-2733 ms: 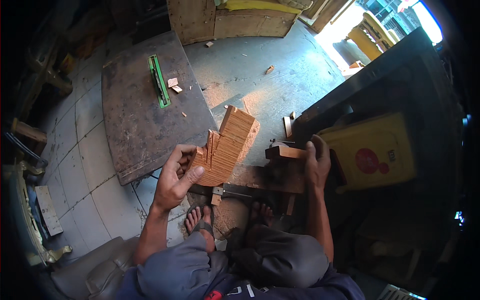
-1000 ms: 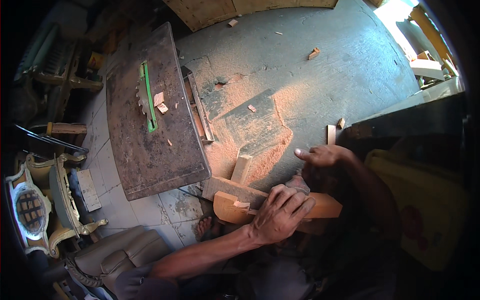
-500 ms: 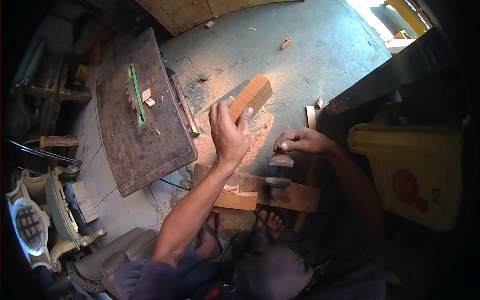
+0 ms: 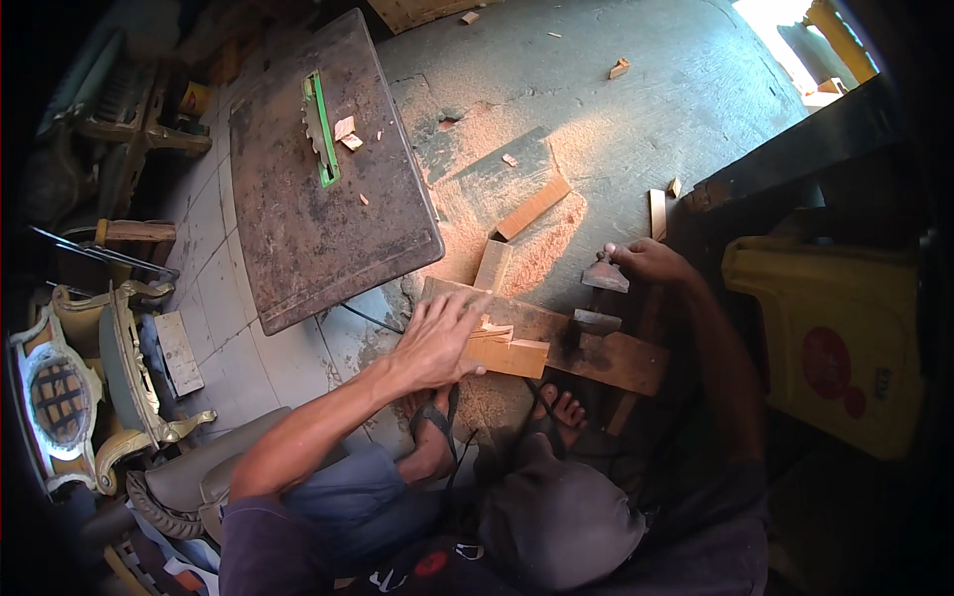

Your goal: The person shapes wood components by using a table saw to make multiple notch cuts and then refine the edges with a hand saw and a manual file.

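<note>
My left hand [image 4: 437, 338] spreads its fingers over the left end of a notched, pale wood block [image 4: 512, 358], with the thumb along its near side. That block rests by a long, darker wooden board [image 4: 631, 364]. Two metal jaws of a vise-like clamp [image 4: 604, 274] stand apart on the board. The fingers of my right hand [image 4: 658, 263] are closed around the clamp's knob or handle, partly hidden. Beyond the board, two more wood blocks lie on the sawdust, a nearer block [image 4: 492, 265] and a farther block [image 4: 534, 208].
A table saw [image 4: 288, 238] stands left, its toothed blade [image 4: 318, 129] rising through a green-edged slot with offcuts beside it. To the right is a yellow plastic container [image 4: 795, 328]. Ornate furniture parts [image 4: 124, 387] stand at far left. My sandaled feet [image 4: 432, 445] are near the board.
My left hand has let go of the wood block it held up and has come down and back to the notched block. My right hand stays at the clamp. The whole view has shifted.
</note>
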The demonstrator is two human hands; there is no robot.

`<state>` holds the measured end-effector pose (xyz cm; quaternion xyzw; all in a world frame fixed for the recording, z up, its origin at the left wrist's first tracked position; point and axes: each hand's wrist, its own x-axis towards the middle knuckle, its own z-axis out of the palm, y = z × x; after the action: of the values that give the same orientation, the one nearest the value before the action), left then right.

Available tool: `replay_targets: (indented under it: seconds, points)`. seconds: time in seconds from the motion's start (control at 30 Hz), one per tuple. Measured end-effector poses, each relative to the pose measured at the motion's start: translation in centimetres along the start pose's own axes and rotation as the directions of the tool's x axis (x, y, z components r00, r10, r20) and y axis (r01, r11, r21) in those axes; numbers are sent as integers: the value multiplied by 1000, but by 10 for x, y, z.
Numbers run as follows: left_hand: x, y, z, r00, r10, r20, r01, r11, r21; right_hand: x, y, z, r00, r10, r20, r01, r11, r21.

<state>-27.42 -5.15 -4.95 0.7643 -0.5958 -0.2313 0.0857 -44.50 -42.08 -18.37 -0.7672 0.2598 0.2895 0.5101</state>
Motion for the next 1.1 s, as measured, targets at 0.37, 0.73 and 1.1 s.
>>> replay_targets:
  seconds: [0.37, 0.73, 1.1]
  points:
    - [59, 55, -50, 915, 238, -325, -314, 927, -205, -50, -18, -16, 992, -92, -82, 92, 996, -5]
    - [118, 63, -49, 953, 252, -169, -288, 925, -249, -41, -13, -9, 989, -123, -82, 128, 990, 57]
    - [101, 61, -30, 955, 206, -215, -260, 929, -263, -42, -31, -23, 997, -74, -29, 74, 997, -2]
